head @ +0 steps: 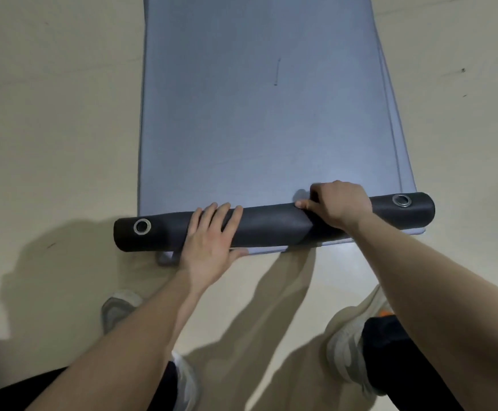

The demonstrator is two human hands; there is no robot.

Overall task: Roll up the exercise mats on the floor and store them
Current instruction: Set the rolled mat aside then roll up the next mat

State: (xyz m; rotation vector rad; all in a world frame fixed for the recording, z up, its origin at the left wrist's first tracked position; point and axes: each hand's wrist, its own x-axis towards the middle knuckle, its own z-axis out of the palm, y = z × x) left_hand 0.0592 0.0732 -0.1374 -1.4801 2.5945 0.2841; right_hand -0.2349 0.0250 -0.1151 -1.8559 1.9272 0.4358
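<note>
Already the blue exercise mat [259, 114] lay on the floor [49, 114], its near end curled into a dark roll [271, 226] (metal eyelets showing). Left hand [212, 238] pressed flat and open on that roll; right hand [339, 206] gripped it, fingers curled over.

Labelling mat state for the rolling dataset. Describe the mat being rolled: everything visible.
The mat is grey-blue on top and black on its underside, foam-like, and lies flat on the pale floor. Its near end is curled into a short black roll running left to right, with a metal eyelet near each end. The left hand presses flat on the roll; the right hand grips over it. A second mat's edge shows beneath along the right side.
</note>
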